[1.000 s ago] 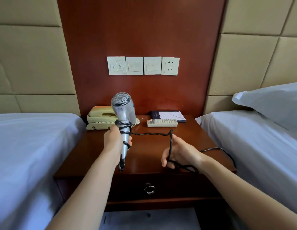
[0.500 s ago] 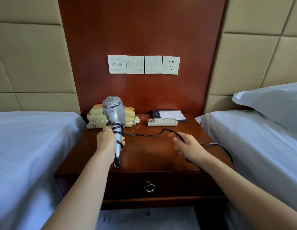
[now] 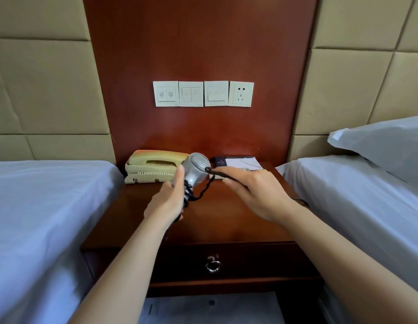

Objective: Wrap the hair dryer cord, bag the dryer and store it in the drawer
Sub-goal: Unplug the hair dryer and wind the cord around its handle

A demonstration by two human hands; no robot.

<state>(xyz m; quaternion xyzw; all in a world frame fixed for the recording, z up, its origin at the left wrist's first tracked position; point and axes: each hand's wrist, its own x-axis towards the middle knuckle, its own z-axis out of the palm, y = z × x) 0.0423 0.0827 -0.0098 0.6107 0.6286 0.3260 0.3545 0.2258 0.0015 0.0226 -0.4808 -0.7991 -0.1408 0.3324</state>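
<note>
My left hand (image 3: 167, 202) grips the handle of the silver hair dryer (image 3: 195, 167), whose head tilts right above the nightstand (image 3: 226, 220). Several turns of black twisted cord (image 3: 204, 190) wind round the handle. My right hand (image 3: 257, 192) holds the cord close to the dryer's head, palm down, with the cord passing under its fingers; the rest of the cord trails off past my right wrist toward the bed. The drawer (image 3: 226, 263) below the tabletop is closed, with a metal ring pull (image 3: 213, 265). No bag is in view.
A cream telephone (image 3: 151, 167) stands at the back left of the nightstand, a dark notepad folder with paper (image 3: 238, 161) at the back right. Beds with white sheets (image 3: 39, 218) flank both sides, a pillow (image 3: 385, 146) on the right. Wall switches and a socket (image 3: 240, 93) hang above.
My left hand has tipped the dryer's head rightward and lower. My right hand has swung up from the tabletop to the dryer's head, bringing the cord in a loop toward the handle.
</note>
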